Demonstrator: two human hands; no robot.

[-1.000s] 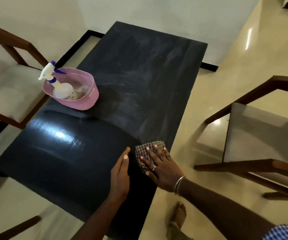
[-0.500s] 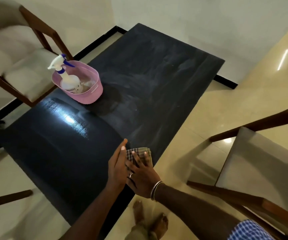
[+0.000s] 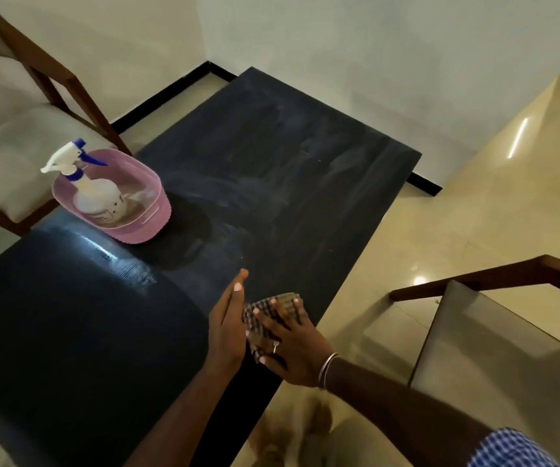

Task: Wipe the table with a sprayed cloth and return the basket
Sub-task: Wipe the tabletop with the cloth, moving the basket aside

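Cloth (image 3: 267, 316) at tabletop (image 3: 70, 332) right edge: we press it w/ flat right hand (image 3: 293, 352) to wipe; left hand (image 3: 228, 328), straight & empty, braces alongside.

**Open run up the middle, one obstacle on the left**

Bare worktop (image 3: 288, 170) stretches from the near right edge to the far end by the wall. The pink basket (image 3: 159, 210), with a spray bottle (image 3: 97, 197) standing tall in it, blocks the left edge. A wooden chair (image 3: 9, 163) stands close behind the basket. A second chair (image 3: 494, 358) stands off the right side, with a strip of floor between it and the worktop.
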